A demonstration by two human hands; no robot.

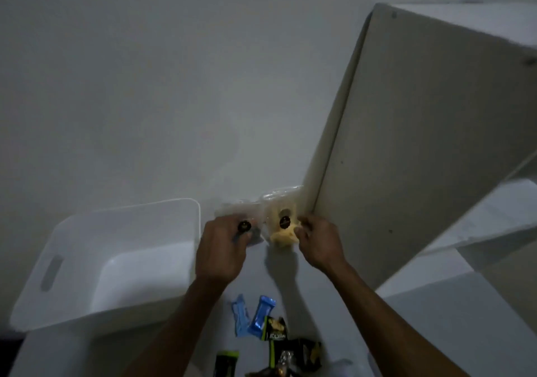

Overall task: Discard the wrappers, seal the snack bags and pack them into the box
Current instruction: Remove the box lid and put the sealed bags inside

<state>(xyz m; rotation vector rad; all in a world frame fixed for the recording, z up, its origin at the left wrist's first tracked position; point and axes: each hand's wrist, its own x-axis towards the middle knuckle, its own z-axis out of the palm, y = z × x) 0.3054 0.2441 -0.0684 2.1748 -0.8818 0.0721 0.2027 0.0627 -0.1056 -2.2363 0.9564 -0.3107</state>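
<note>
Sealing step rn imo: left hand pinches one clear snack bag, right hand grips the yellow-chip bag; next they go in the white box.

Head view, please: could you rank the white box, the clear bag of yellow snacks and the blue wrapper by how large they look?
1. White box, by far the largest.
2. Clear bag of yellow snacks.
3. Blue wrapper, which looks smallest though it lies nearer the camera, so the order seems safe.
</note>
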